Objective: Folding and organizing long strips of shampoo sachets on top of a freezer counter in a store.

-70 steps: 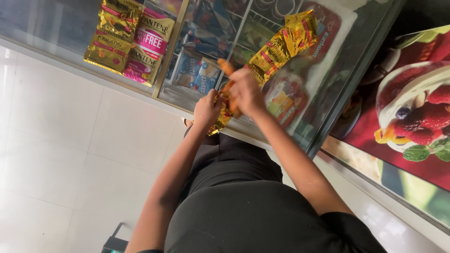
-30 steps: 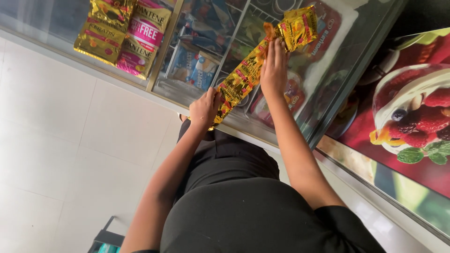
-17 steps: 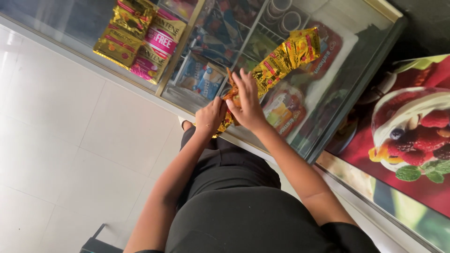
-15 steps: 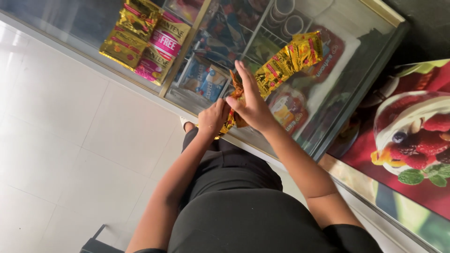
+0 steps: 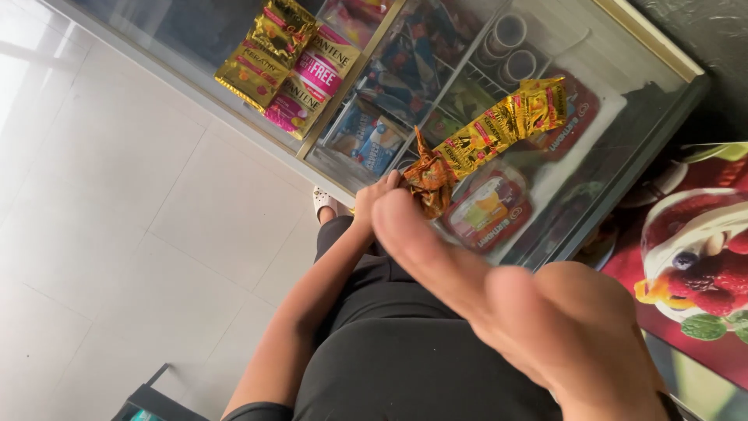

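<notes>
Strip: sachet strip (image 5: 499,129), light, floppy, crinkly foil; grip its bunched lower end.
Left hand (image 5: 374,199): pinching that end (image 5: 428,175).
Right hand (image 5: 545,327): at 5 o'clock, grip unclear.

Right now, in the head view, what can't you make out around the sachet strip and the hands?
- Right hand: close to the lens and blurred; its fingers cannot be told apart.
- Left hand: mostly hidden behind the right hand; its grip on the yellow sachet strip is unclear.
- Strip's lower end: crumpled, and where it ends is unclear.
- Glass counter: reflections blur the goods inside.
</notes>
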